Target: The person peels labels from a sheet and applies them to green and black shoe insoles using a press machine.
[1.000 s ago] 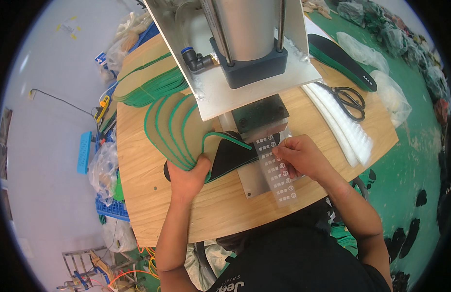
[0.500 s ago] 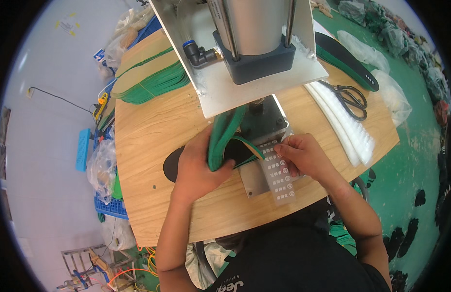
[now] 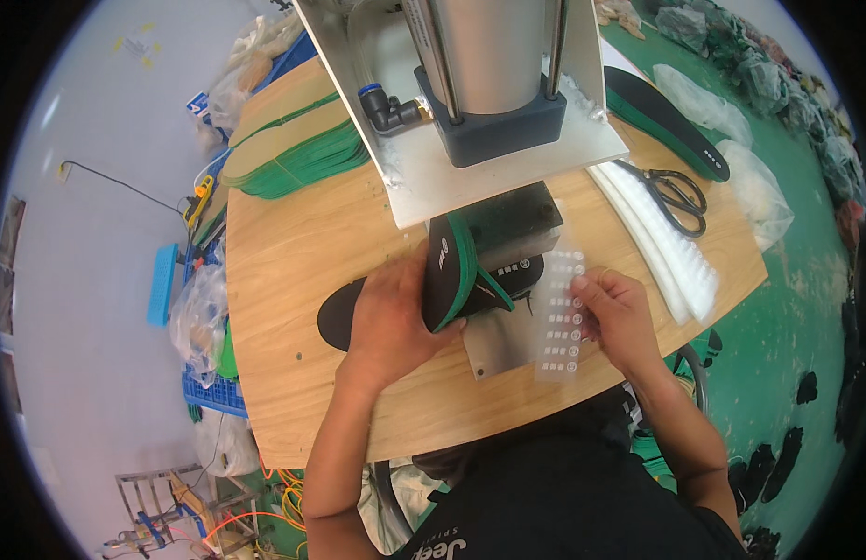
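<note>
My left hand (image 3: 388, 315) is closed round a bent bundle of black insoles (image 3: 444, 271) with green edges; white print shows on the outer one's face. Below the bundle a black insole (image 3: 337, 315) lies flat, its right end by the metal plate (image 3: 498, 350) and bearing white marks. Between the thumb and fingers of my right hand (image 3: 616, 315) is a translucent transfer sheet (image 3: 556, 327) with rows of white marks, just right of that insole. Close behind the bundle is the press's dark metal block (image 3: 519, 224).
The press's white frame and cylinder (image 3: 489, 65) rise over the work. Stacked insoles (image 3: 302, 154) with green edges lie at the back left. On the right are black scissors (image 3: 677, 201), white sheets (image 3: 657, 243) and another black insole (image 3: 666, 121).
My right hand has moved the transfer sheet right, off the insole's end, where white marks now show. My left hand has turned the insole bundle, so a black printed face is visible.
</note>
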Demonstrator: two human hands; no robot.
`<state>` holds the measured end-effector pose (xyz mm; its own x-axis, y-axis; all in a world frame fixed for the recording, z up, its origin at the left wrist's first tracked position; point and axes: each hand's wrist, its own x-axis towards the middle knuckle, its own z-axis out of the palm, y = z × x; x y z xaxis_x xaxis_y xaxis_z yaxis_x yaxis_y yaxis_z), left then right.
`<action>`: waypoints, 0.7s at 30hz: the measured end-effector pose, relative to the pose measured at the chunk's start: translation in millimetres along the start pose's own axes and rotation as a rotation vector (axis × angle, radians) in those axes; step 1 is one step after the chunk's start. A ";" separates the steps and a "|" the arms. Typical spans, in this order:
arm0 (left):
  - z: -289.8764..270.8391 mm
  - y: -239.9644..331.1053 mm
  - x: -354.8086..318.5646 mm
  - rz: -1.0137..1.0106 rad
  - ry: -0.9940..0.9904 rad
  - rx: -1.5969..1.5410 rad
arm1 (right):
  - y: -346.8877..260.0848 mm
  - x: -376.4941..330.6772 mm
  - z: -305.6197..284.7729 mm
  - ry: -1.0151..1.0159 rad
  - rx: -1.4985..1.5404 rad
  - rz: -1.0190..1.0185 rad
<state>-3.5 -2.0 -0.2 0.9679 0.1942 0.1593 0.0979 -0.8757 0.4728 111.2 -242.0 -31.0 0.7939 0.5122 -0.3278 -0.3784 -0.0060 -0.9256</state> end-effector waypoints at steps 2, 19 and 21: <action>-3.0 -0.4 -0.4 -0.028 -0.031 -0.019 | 3.4 1.8 -0.4 0.053 0.080 0.006; -10.0 -24.4 -12.4 -0.214 0.458 -0.758 | -11.6 25.9 23.9 -0.192 -0.259 0.212; -10.1 -23.8 -13.0 -0.210 0.448 -0.750 | -13.7 25.0 26.7 -0.186 -0.298 0.219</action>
<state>-20.7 20.8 -4.8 0.7505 0.6097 0.2549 -0.0660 -0.3146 0.9469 123.5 -206.2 -21.4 0.5999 0.6178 -0.5084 -0.3522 -0.3666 -0.8611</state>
